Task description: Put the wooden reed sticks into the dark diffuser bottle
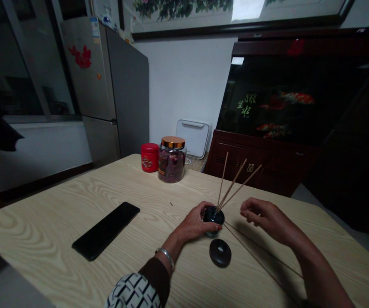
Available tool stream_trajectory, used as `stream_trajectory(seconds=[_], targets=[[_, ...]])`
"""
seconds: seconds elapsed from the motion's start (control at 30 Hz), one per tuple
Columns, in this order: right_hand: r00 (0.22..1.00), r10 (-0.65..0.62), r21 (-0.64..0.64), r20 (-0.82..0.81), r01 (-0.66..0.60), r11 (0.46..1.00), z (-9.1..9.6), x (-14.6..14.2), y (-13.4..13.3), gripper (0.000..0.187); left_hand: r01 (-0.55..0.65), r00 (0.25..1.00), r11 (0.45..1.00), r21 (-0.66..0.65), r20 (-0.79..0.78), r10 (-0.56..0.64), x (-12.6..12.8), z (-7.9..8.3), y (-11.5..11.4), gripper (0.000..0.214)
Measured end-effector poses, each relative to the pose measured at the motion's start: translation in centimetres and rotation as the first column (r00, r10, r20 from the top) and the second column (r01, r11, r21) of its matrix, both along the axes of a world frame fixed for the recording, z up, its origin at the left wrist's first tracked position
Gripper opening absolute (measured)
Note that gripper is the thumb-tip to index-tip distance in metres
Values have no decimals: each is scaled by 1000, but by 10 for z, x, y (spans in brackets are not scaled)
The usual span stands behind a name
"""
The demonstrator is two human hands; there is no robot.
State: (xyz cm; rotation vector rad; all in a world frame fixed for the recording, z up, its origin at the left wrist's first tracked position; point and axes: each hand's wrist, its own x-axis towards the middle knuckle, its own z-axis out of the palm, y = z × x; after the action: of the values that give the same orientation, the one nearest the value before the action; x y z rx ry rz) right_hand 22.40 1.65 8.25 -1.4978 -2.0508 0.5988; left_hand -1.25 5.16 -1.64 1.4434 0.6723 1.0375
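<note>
A small dark glass diffuser bottle (213,230) with a black top stands on the table, and my left hand (194,222) is wrapped round it. Several thin brown reed sticks (236,179) rise from its opening and fan out. To the right, apart from the bottle, my right hand (260,212) hovers with loosely curled fingers; nothing shows in them. Two loose reed sticks (255,251) lie on the table beneath the right hand and forearm. Just in front of the bottle rests a round dark cap (220,253) with a pale spot in its middle.
On the wooden table (59,214) lies a black phone (105,231) to the left. A red canister (149,157) and a copper-lidded jar of dried flowers (171,160) stand at the back. Beyond are a fridge (126,94) and a fish tank (277,107).
</note>
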Motion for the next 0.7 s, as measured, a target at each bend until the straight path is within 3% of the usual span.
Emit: stream_trajectory(seconds=[0.1, 0.2, 0.37, 0.7], targets=[[905, -72, -71, 420, 111, 991, -12, 17, 2, 9, -4, 1000, 1000, 9, -5, 4, 0, -1, 1, 64], [774, -98, -112, 626, 213, 970, -30, 15, 4, 13, -1, 1000, 1000, 5, -5, 1, 0, -2, 2, 64], [735, -96, -117, 671, 233, 965, -44, 3, 6, 16, 12, 1000, 1000, 8, -2, -12, 0, -3, 3, 63], [737, -116, -80, 666, 225, 971, -45, 3, 8, 14, -3, 1000, 1000, -11, -12, 3, 0, -1, 1, 65]])
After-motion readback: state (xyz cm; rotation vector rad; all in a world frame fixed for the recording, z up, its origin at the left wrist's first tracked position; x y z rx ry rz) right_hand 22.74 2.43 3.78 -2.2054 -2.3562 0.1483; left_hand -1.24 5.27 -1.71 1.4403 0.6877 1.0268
